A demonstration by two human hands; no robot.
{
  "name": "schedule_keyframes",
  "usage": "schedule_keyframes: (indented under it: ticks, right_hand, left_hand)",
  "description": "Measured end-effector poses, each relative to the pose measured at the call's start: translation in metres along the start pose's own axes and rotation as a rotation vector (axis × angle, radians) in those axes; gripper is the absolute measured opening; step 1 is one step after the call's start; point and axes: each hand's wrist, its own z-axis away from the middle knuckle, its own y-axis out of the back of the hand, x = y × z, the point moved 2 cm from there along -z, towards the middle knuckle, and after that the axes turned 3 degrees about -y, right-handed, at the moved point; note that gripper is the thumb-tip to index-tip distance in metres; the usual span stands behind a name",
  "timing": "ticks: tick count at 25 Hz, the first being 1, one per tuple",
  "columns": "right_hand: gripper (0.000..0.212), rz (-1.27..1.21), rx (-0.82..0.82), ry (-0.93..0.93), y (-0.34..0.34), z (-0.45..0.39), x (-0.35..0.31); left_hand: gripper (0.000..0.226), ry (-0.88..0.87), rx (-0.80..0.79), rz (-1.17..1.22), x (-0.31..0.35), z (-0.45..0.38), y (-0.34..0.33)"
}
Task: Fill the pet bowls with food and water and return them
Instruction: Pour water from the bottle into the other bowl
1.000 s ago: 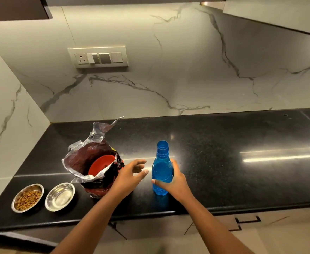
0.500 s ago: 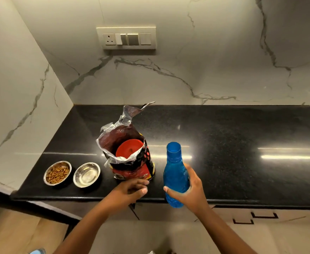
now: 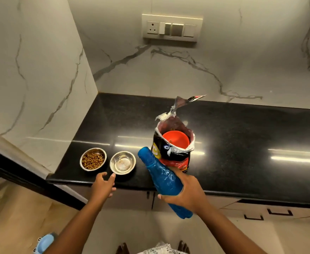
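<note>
Two small steel bowls sit near the front left corner of the black counter point(image 3: 242, 129). The left bowl point(image 3: 93, 159) is full of brown kibble. The right bowl point(image 3: 122, 162) shows only its shiny bottom. My right hand point(image 3: 186, 194) grips a blue plastic bottle point(image 3: 162, 178), tilted with its capless mouth pointing up-left toward the right bowl, off the counter. My left hand point(image 3: 103, 185) hovers open at the counter's front edge, fingertips just short of the right bowl. An open pet-food bag point(image 3: 172, 153) with a red scoop point(image 3: 176, 139) inside stands behind the bottle.
Marble walls close the counter at the left and back, with a switch panel point(image 3: 172, 28) on the back wall. Cabinet fronts lie under the counter. A blue slipper point(image 3: 44, 241) lies on the floor at the lower left, and my feet show at the bottom.
My right hand lifted the bottle off the counter and tilted it leftward toward the bowls. My left hand moved from beside the food bag to the counter edge in front of the right bowl.
</note>
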Motion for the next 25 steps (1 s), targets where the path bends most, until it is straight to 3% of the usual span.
schedule_keyframes:
  ticks: [6, 13, 25]
  right_hand:
    - [0.085, 0.221, -0.043, -0.123, -0.028, -0.017, -0.011]
    - [0.087, 0.344, -0.072, -0.199, -0.042, -0.026, -0.014]
    - [0.08, 0.486, -0.175, -0.23, -0.052, -0.033, -0.02]
  left_hand:
    - [0.057, 0.005, -0.095, 0.076, 0.004, -0.039, -0.008]
    - [0.033, -0.052, -0.142, 0.053, 0.01, -0.052, -0.016]
    - [0.037, -0.067, -0.217, 0.084, 0.013, -0.052, 0.001]
